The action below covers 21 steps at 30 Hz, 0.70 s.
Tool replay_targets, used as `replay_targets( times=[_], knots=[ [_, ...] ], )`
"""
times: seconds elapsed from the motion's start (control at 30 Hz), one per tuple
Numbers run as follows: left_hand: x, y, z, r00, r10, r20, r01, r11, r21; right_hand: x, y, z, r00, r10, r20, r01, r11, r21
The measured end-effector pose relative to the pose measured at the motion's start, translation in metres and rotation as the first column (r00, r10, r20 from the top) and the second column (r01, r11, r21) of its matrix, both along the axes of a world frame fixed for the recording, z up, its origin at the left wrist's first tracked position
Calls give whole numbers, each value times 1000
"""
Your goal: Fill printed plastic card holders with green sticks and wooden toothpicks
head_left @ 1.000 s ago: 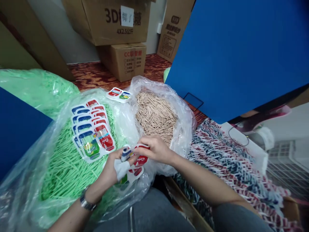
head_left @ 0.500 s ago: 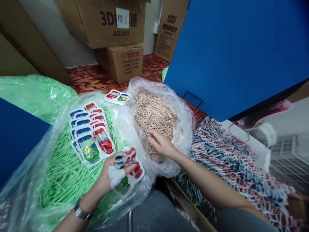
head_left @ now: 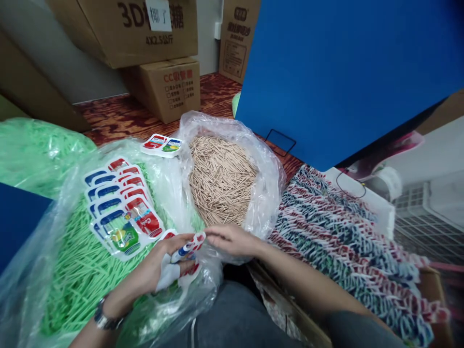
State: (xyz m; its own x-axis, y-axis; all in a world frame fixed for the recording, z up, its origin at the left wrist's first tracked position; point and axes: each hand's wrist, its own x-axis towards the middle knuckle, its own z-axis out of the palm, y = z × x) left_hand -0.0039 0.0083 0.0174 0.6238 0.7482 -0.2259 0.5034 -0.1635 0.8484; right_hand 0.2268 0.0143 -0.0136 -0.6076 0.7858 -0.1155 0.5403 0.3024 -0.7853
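Observation:
My left hand [head_left: 168, 263] is wrapped round a folded printed card [head_left: 187, 249], white-edged with red and blue pictures. More printed card shows below its fingers. My right hand [head_left: 232, 240] has come up beside it, its fingers pinched together at the card's edge; whatever they hold is too small to make out. A fan of printed cards [head_left: 123, 208] lies on green paper strips [head_left: 83, 280] in a clear plastic bag. Behind my right hand, a second clear bag [head_left: 266, 193] holds thin tan sticks [head_left: 221, 179].
Another printed card pair [head_left: 161, 145] rests between the bags. On the right lie dense rows of folded red, white and blue pieces [head_left: 337, 241]. A blue panel [head_left: 326, 72] rises at the right. Cardboard boxes [head_left: 170, 89] stand behind, and another bag of green strips [head_left: 39, 154] at left.
My right hand has left the tan sticks and moved down and left to the card in my left hand. The card now looks more tightly folded. The view has shifted slightly right.

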Motion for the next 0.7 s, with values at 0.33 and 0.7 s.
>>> replay_targets(
  times=[0.33, 0.7],
  knots=[
    [-1, -3, 4, 998, -10, 54, 9, 1000, 20, -8, 25, -30, 677, -279, 681, 124, 956, 267],
    [-2, -8, -8, 993, 45, 111, -42, 999, -33, -13, 20, -33, 651, -268, 711, 102, 958, 267]
  ],
)
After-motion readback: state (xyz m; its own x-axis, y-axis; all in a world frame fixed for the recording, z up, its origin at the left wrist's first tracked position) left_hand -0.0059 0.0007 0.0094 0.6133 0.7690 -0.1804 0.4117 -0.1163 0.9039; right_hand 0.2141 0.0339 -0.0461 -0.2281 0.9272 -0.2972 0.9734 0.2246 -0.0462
